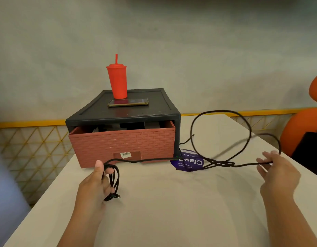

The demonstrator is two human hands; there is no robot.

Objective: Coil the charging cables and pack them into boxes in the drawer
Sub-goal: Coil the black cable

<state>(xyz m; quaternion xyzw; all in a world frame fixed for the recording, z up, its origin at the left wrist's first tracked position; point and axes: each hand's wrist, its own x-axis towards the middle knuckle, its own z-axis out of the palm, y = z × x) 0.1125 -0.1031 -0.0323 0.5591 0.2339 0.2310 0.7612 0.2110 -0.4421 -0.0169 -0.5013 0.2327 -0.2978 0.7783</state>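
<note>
Cable (147, 159): coil (115, 177) gripped in left hand (95, 184), slack (250, 164) pinched by right hand (277, 172); shake out tangle (223, 164), then wrap even loops.

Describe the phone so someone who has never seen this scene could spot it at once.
Find the dark drawer unit with the brick-patterned red front on the white table. On its top, just in front of the red straw cup, the phone lies flat: the only thin, glossy, gold-edged slab there.

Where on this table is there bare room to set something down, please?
The tabletop between the left hand and right hand, before the drawer, is bare. Right of the drawer is crowded: the cable loops over a purple disc.
</note>
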